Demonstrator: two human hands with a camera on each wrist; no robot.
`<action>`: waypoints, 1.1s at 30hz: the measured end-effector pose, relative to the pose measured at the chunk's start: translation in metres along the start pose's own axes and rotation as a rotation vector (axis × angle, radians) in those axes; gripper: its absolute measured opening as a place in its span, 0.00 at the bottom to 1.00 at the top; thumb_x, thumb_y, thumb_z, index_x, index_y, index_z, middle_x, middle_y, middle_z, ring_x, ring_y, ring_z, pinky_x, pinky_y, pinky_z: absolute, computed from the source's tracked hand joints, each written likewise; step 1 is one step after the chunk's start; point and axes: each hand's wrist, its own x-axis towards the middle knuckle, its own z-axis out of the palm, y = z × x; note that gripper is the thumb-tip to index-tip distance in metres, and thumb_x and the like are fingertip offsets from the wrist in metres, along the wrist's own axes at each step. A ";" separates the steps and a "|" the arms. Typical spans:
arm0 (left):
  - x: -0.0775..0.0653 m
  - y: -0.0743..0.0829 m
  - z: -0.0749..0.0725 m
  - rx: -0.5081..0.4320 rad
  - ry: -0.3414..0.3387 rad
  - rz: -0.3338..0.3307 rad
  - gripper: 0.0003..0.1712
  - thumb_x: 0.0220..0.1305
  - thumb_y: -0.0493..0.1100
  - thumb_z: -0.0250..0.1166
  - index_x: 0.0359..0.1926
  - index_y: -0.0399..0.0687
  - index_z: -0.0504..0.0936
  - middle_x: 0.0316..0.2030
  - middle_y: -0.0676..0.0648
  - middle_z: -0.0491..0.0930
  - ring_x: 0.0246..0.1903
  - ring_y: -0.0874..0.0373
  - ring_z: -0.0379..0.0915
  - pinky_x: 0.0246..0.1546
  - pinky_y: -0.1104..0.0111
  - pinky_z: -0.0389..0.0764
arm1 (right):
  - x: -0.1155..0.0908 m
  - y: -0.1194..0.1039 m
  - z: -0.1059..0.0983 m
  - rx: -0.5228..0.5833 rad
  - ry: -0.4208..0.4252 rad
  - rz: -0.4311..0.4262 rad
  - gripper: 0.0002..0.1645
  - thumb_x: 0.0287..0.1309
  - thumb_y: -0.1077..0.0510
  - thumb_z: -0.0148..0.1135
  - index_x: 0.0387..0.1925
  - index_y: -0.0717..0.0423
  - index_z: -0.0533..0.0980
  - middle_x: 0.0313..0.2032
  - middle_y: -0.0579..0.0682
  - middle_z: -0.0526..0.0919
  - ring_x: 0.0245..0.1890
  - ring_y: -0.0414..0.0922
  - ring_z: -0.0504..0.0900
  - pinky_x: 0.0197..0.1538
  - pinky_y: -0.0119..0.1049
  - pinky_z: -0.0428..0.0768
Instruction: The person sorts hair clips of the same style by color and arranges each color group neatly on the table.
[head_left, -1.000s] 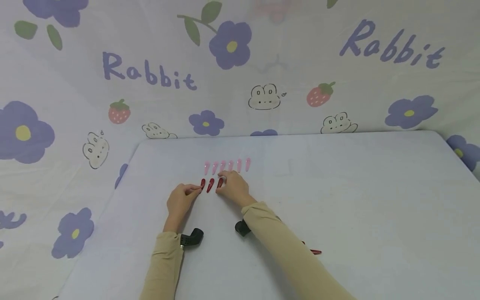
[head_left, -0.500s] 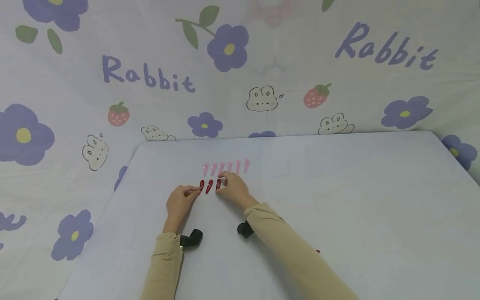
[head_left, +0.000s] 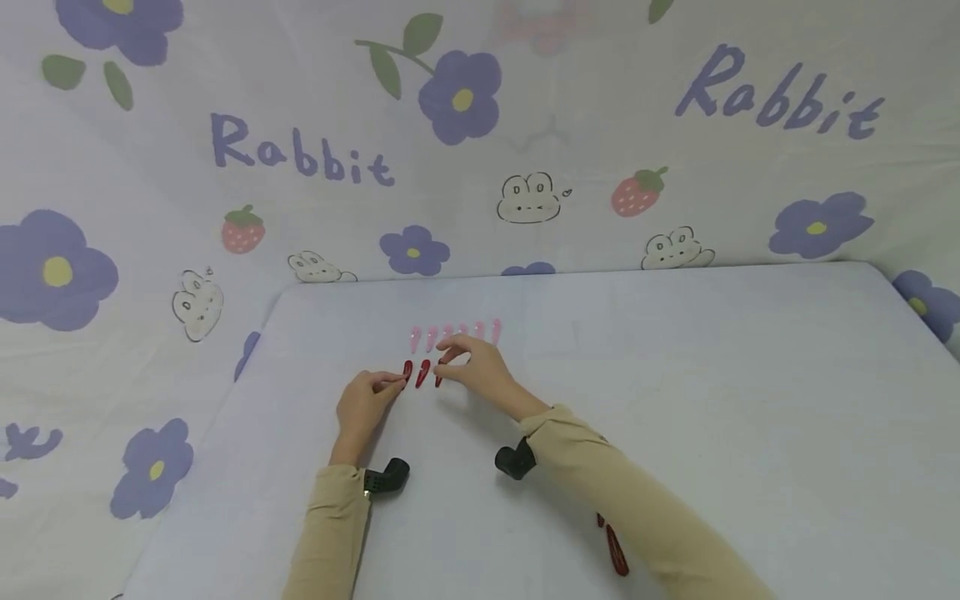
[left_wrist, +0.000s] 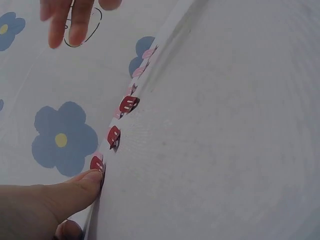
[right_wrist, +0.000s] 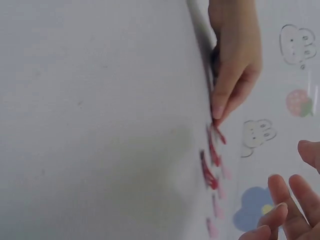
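Observation:
Red snap hair clips stand in a short row: a left one (head_left: 408,367), a middle one (head_left: 423,372) and a right one (head_left: 438,380). My left hand (head_left: 362,410) pinches the lower end of the left clip; its thumb (left_wrist: 82,192) presses there in the left wrist view. Beside the right clip, my right hand (head_left: 487,375) has its thumb and fingers spread apart and partly covers the clip. In the right wrist view, the fingers of this hand (right_wrist: 292,205) are apart with nothing between them. Behind lies a row of pink hair clips (head_left: 416,339), partly hidden by the right hand.
More red hair clips (head_left: 617,551) lie near the front of the white table (head_left: 720,400), partly under the right sleeve (head_left: 637,492). A patterned cloth (head_left: 585,142) with flowers and rabbits hangs behind the table's back edge.
My right hand has let go of the right red clip and drawn back slightly to the right. The sleeve has shifted, uncovering more of the front red clips. The left hand keeps its pinch.

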 end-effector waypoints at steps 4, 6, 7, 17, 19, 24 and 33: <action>-0.001 0.002 -0.001 -0.008 -0.006 0.001 0.10 0.52 0.48 0.66 0.35 0.51 0.86 0.21 0.51 0.67 0.22 0.57 0.61 0.22 0.66 0.60 | -0.009 -0.006 -0.014 0.003 -0.021 -0.029 0.17 0.47 0.60 0.66 0.42 0.58 0.77 0.30 0.48 0.80 0.39 0.49 0.75 0.38 0.35 0.70; -0.001 0.002 0.000 -0.010 -0.006 0.001 0.10 0.52 0.48 0.66 0.34 0.51 0.86 0.21 0.51 0.67 0.22 0.57 0.61 0.22 0.66 0.60 | -0.016 -0.009 -0.022 -0.003 -0.038 -0.045 0.17 0.48 0.60 0.66 0.43 0.58 0.76 0.30 0.46 0.79 0.39 0.47 0.74 0.39 0.35 0.70; -0.001 0.001 0.001 -0.010 -0.005 0.002 0.10 0.52 0.48 0.66 0.34 0.51 0.86 0.21 0.51 0.67 0.22 0.57 0.61 0.22 0.67 0.60 | -0.019 -0.009 -0.025 -0.007 -0.049 -0.052 0.17 0.48 0.60 0.66 0.42 0.58 0.76 0.29 0.46 0.79 0.38 0.46 0.74 0.39 0.34 0.69; 0.001 -0.003 0.003 0.002 0.011 0.007 0.10 0.53 0.49 0.66 0.34 0.51 0.86 0.20 0.52 0.66 0.21 0.57 0.60 0.20 0.67 0.59 | -0.055 -0.007 -0.058 -0.049 -0.104 -0.142 0.15 0.49 0.61 0.65 0.42 0.56 0.77 0.28 0.41 0.78 0.23 0.43 0.67 0.26 0.32 0.66; 0.002 -0.003 0.003 0.006 0.012 0.009 0.10 0.53 0.50 0.66 0.35 0.52 0.86 0.20 0.52 0.66 0.20 0.58 0.59 0.20 0.67 0.58 | -0.064 -0.008 -0.065 -0.061 -0.104 -0.154 0.15 0.49 0.60 0.65 0.42 0.55 0.77 0.29 0.41 0.78 0.21 0.41 0.65 0.24 0.31 0.65; 0.003 -0.003 0.003 0.010 0.015 0.005 0.10 0.52 0.49 0.66 0.35 0.52 0.86 0.20 0.52 0.66 0.21 0.58 0.60 0.20 0.67 0.59 | -0.086 -0.009 -0.086 -0.088 -0.076 -0.159 0.15 0.50 0.61 0.65 0.42 0.55 0.76 0.28 0.40 0.78 0.21 0.40 0.65 0.23 0.31 0.64; 0.001 -0.002 0.003 0.015 0.002 -0.010 0.10 0.53 0.48 0.66 0.35 0.52 0.86 0.22 0.51 0.68 0.24 0.57 0.62 0.23 0.67 0.60 | -0.135 0.000 -0.122 -0.014 0.048 -0.060 0.11 0.52 0.61 0.63 0.39 0.56 0.77 0.29 0.43 0.79 0.23 0.40 0.66 0.26 0.30 0.65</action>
